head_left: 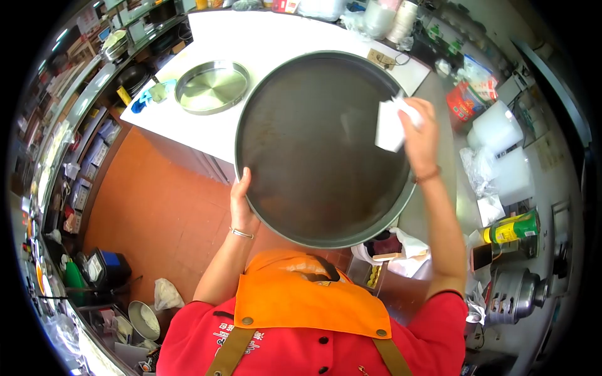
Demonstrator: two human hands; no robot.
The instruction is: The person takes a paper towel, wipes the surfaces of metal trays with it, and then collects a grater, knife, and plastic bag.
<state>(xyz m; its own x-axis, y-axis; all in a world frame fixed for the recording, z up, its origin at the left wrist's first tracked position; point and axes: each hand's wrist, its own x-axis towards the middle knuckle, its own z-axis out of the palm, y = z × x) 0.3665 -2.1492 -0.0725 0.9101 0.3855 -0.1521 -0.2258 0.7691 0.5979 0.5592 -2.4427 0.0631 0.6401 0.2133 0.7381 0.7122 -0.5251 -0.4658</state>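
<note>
A large round dark pan [313, 150] with a raised rim is held up in front of me, tilted so its inside faces me. My left hand [243, 200] grips the rim at the lower left, with the thumb over the edge. In my right hand [421, 135] is a white paper towel [390, 127], pinched at the right part of the pan's inner surface. The palm side of each hand is partly hidden. A smaller round metal pan [212, 88] rests on the white table to the left.
The white table [213, 31] lies beyond the pan, with a blue cloth [145, 100] at its left corner. A grey counter [433, 213] runs along the right, bearing a red bag [465, 100] and a green-yellow canister [511, 230]. Shelves crowd the left side.
</note>
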